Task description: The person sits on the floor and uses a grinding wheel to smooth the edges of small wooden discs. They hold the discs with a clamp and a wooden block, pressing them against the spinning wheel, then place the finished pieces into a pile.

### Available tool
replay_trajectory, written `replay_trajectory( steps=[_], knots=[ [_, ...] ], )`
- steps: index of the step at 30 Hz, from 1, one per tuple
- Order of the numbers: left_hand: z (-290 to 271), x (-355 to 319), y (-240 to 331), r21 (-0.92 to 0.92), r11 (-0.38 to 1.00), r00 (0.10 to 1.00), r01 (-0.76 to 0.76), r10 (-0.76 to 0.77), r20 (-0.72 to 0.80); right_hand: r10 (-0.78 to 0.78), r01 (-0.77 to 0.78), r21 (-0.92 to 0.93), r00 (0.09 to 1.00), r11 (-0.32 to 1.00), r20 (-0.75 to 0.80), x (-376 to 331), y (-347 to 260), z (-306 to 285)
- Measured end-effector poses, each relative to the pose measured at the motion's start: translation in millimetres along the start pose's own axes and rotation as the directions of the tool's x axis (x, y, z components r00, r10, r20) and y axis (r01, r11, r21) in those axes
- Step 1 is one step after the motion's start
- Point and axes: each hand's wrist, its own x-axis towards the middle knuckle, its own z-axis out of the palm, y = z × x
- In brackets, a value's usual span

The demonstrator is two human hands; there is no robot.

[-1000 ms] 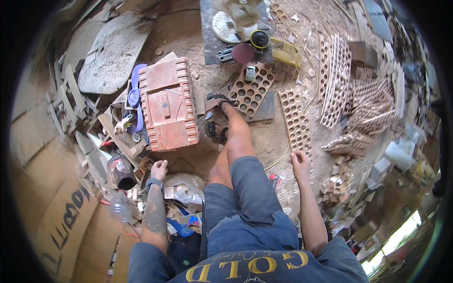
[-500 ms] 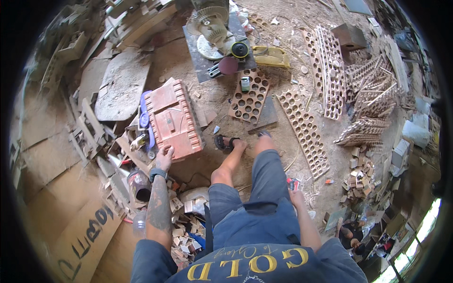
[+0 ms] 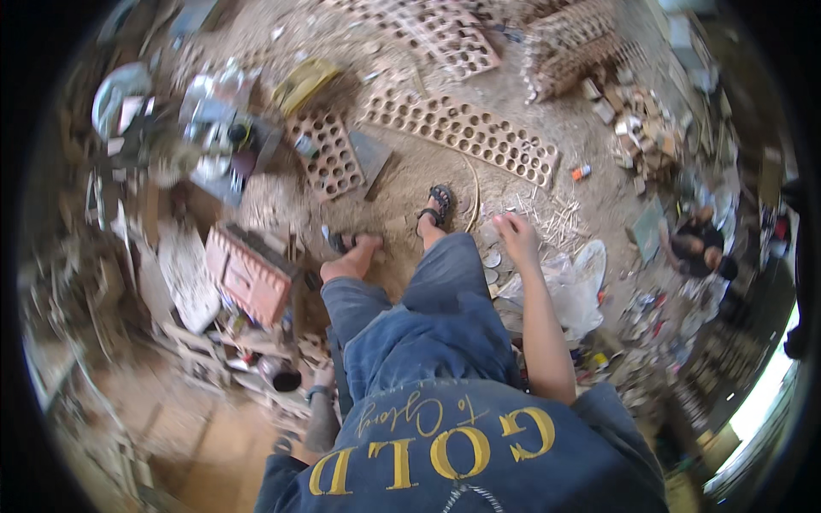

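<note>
My right hand [image 3: 516, 237] is raised past my right knee, its fingers curled together. Whatever it may hold is too small and blurred to name. Just beside it are several round discs [image 3: 492, 267] and a crumpled clear plastic bag [image 3: 575, 295]; thin pale sticks [image 3: 556, 221] lie scattered beyond. My left hand [image 3: 323, 377] hangs low by my left thigh, near a dark-mouthed jar [image 3: 282, 376]. Motion blur hides its fingers. Farther left stands a dusty pink toolbox [image 3: 246, 274], apart from that hand.
Boards with round holes [image 3: 462, 128] lie ahead on the dusty ground. A yellow plastic piece [image 3: 305, 85] is at the far left, wood offcuts [image 3: 646, 128] at the far right. Another person [image 3: 703, 244] is at the right. An orange item [image 3: 581, 172] lies beyond the sticks.
My view has swung to the right. My left hand has left the toolbox and dropped beside my thigh. My right hand has reached forward; the small red item seen at it no longer shows there.
</note>
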Motion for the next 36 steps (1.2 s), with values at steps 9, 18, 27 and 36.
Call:
replay_trajectory(
  steps=[9, 18, 27, 36],
  knots=[
    [72, -26, 276, 0.152, 0.847, 0.861, -0.509, 0.504, 0.072, 0.772, -0.508, 0.589, 0.502, 0.629, -0.390, -174, 268, -121],
    [182, -58, 456, 0.824, 0.248, 0.832, -0.510, 0.384, 0.400, 0.716, -0.505, 0.507, 0.505, 0.698, -0.483, -183, 191, -32],
    [516, -160, 695, 0.676, 0.304, 0.735, -0.672, 0.386, 0.558, 0.980, -0.515, 0.850, 0.198, 0.111, -0.008, -228, 171, 55],
    [852, -361, 569, 0.259, -0.126, 0.184, -0.958, 0.423, 0.887, 0.966, -0.380, 0.916, 0.258, 0.125, -0.024, -180, 329, 29]
  ],
)
